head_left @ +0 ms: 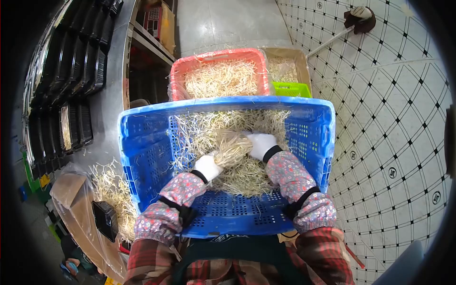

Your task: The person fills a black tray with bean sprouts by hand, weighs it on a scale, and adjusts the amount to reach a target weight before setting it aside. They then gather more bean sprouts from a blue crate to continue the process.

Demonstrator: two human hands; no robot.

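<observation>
A large blue plastic crate point(223, 102) with perforated walls stands in front of me, holding a heap of bean sprouts point(242, 178). Both my hands wear white gloves and reach into it. Between them is a clump of bean sprouts point(232, 151), lifted against the heap. My left hand point(208, 167) is closed around the clump's lower left end. At its upper right, my right hand point(262, 145) grips the same clump, with the fingertips partly hidden by the strands. Floral sleeve covers reach down to both wrists.
Beyond the crate stand a red tub point(173, 78) of sprouts, a cardboard box point(301, 64) and a green crate point(297, 89). Black trays point(71, 61) are stacked at left. Loose sprouts, a cardboard box point(78, 209) and a black tray point(105, 221) lie lower left.
</observation>
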